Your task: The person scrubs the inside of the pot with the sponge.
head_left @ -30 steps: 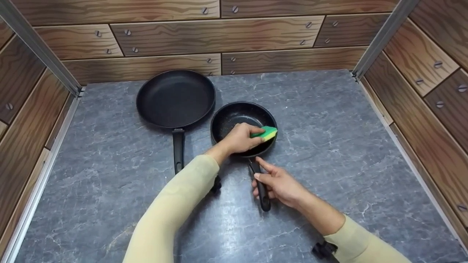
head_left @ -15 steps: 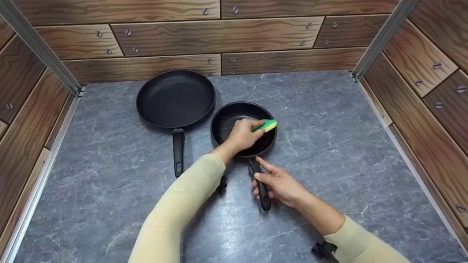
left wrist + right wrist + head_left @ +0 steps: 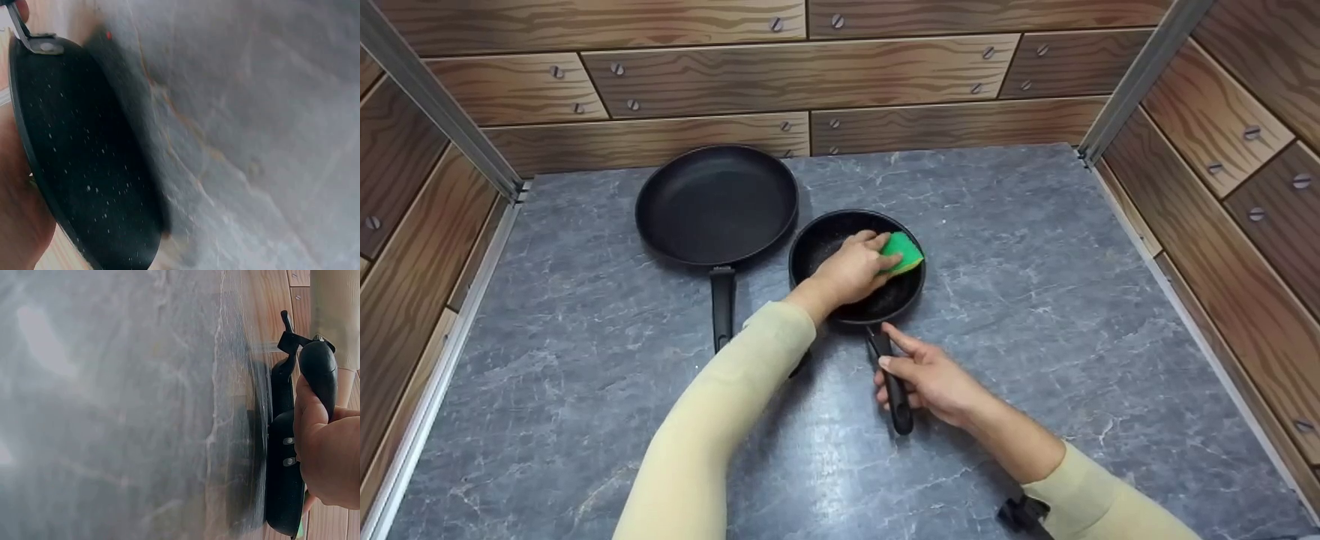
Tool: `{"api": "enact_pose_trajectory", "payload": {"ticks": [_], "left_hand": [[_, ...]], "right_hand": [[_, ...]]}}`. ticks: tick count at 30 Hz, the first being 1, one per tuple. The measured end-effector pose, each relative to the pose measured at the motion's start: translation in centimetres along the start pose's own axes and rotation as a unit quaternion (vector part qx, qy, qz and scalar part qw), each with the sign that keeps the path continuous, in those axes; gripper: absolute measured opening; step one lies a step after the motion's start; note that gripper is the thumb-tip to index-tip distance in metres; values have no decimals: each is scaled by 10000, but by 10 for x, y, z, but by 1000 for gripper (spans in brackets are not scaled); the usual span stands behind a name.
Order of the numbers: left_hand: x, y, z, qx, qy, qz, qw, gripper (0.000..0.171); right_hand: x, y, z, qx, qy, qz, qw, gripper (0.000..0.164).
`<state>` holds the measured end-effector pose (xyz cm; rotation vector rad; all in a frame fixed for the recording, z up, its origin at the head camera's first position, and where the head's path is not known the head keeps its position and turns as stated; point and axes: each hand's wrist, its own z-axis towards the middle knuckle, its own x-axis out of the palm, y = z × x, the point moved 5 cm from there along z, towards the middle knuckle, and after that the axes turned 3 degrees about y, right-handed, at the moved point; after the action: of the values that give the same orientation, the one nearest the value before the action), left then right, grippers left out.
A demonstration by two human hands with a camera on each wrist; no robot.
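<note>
In the head view my left hand [image 3: 851, 270] reaches inside the small black frying pan [image 3: 877, 304]. It holds a green and yellow sponge [image 3: 901, 253] against the pan's right inner side, green face up. My right hand [image 3: 937, 382] grips the small pan's black handle [image 3: 898, 405], thumb on top and index finger stretched toward the pan. The left wrist view shows the pan's speckled outer wall [image 3: 84, 152] with part of my left hand [image 3: 19, 197] behind its rim. In the right wrist view my right hand [image 3: 326, 450] is wrapped about the handle [image 3: 319, 374].
A larger black frying pan [image 3: 716, 206] lies to the left of the small one, its handle [image 3: 722, 307] pointing toward me, partly behind my left sleeve. Both pans rest on a grey marbled table [image 3: 1035, 262]. Wood-patterned walls [image 3: 802, 71] enclose the back and sides.
The sponge has shifted along the small pan's right inner side, slightly up and left, and turned so its green face shows more. My right hand keeps its grip on the handle.
</note>
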<state>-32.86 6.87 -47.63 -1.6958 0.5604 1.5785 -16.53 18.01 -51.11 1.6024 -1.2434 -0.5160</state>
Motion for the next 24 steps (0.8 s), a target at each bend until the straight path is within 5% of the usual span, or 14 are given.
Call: {"api": "enact_pose_trajectory", "payload": {"ticks": [8, 15, 18, 24], "left_hand": [[0, -3, 1, 452, 160, 1430, 9886, 43], [2, -1, 3, 636, 513, 2787, 9569, 47], [2, 2, 4, 627, 693, 3006, 9491, 48], [2, 7, 6, 539, 1091, 3002, 9461, 49]], "right_hand": [[1, 1, -2, -5, -6, -5, 10000, 78], [1, 2, -3, -27, 23, 8, 10000, 78], [1, 1, -3, -26, 46, 11, 10000, 78], [-1, 1, -3, -31, 68, -32, 10000, 79]]}}
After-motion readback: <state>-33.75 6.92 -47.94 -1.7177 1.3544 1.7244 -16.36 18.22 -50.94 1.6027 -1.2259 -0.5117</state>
